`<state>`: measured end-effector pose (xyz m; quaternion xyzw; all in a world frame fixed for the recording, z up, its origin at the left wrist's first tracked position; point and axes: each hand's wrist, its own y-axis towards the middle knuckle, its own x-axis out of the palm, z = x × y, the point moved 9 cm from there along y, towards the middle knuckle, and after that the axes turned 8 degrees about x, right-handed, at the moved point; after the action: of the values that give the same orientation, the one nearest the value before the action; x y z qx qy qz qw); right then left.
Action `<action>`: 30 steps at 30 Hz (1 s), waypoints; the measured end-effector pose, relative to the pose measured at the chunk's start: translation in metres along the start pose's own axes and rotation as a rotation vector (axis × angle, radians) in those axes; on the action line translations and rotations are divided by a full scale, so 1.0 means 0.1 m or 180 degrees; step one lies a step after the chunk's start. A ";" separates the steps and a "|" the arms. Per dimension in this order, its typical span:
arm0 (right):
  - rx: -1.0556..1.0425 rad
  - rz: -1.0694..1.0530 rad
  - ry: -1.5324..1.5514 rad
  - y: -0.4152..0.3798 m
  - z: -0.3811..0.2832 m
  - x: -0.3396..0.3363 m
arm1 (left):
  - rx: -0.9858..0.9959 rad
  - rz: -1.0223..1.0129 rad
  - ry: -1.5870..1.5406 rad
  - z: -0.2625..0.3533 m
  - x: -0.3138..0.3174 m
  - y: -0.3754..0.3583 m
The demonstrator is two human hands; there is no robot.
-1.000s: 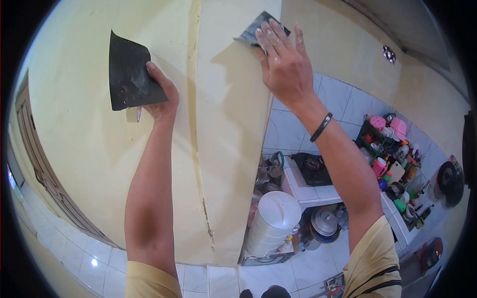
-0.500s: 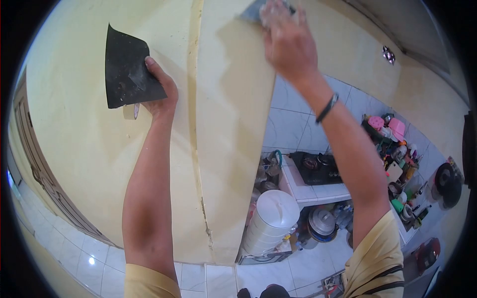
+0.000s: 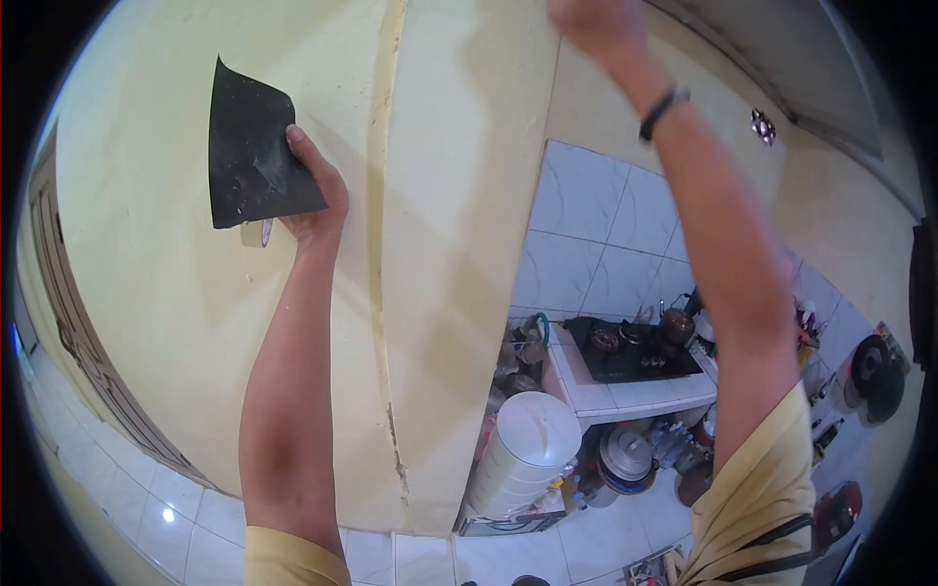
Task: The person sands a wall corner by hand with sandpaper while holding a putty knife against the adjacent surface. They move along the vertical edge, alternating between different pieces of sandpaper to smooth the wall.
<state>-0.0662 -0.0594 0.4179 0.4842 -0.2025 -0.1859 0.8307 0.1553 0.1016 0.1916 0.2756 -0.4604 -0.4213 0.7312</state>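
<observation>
My left hand (image 3: 318, 195) is closed on a stiff black sheet (image 3: 256, 161), thumb on its front face. The sheet is curved, with pale specks and smears on it. Below its lower edge shows part of a pale ring, like a tape roll (image 3: 258, 233); whether my fingers hold it too is hidden. Up at the top edge of the view is my right hand (image 3: 601, 24), against the yellow wall (image 3: 479, 146). Its fingers are cut off by the frame, so anything in them is out of sight. A dark band (image 3: 664, 112) circles that wrist.
A rough vertical groove (image 3: 381, 195) runs down the wall. Lower right stand a tiled counter with a black stove (image 3: 630, 352), a white lidded container (image 3: 537, 430) and several pots below. A brown door (image 3: 83, 342) is at far left.
My right hand has moved up and slightly right, taking the grey flat piece under its fingers out of view. My left hand still grips the black sheet. The view has shifted a little.
</observation>
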 end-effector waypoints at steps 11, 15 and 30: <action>-0.0558 -0.0096 -0.0197 -1.05 -0.46 -0.16 | -0.0016 -0.0102 0.0100 -0.03 0.00 -0.01; -0.0356 0.0268 -0.0077 -0.03 -0.19 -0.01 | 0.0001 0.0059 0.0183 -0.01 -0.03 0.00; -0.1238 0.0150 -0.0085 -0.98 -0.92 0.01 | 0.0055 -0.0074 0.0103 -0.05 0.02 0.01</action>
<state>-0.0287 -0.0379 0.2903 0.3071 -0.1851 -0.2085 0.9099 0.1605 0.1006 0.1909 0.2941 -0.4489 -0.4213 0.7311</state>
